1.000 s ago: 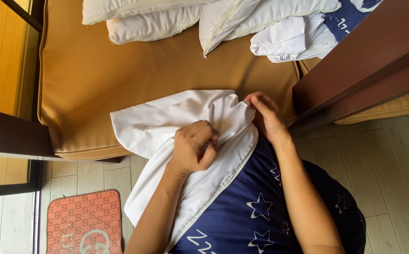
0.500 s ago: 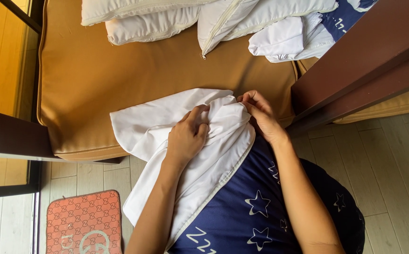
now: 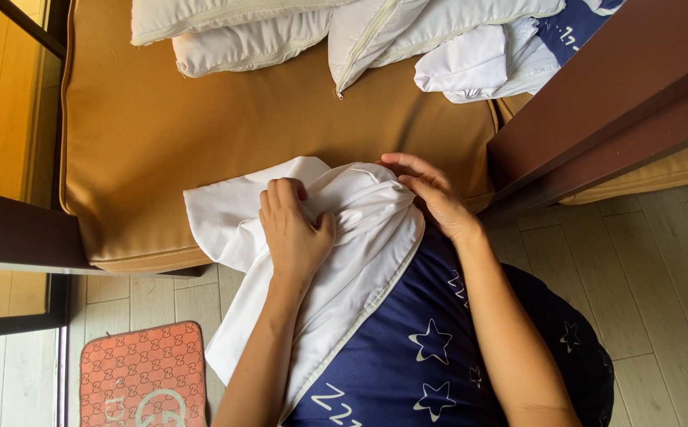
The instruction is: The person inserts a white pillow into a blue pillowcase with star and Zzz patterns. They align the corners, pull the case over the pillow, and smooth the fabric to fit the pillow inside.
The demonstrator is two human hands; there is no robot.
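A white pillow insert (image 3: 241, 213) lies on the front edge of a tan mattress (image 3: 162, 134), partly wrapped in a cover (image 3: 431, 356) that is navy with white stars outside and white inside. My left hand (image 3: 292, 229) is closed on a bunch of the white fabric at the middle of the pillow. My right hand (image 3: 431, 190) pinches the fabric at the pillow's right corner, fingers curled over the fold. The cover hangs down over my lap between my forearms.
Several white pillows (image 3: 281, 32) and a folded navy-and-white cloth (image 3: 510, 55) lie at the mattress's far side. A dark wooden bed frame beam (image 3: 613, 95) runs at the right, another rail (image 3: 12, 237) at the left. A red patterned mat (image 3: 142, 375) lies on the pale plank floor.
My left hand has slid left and up across the white fabric and gripped a new bunch. My right hand stays at the right corner.
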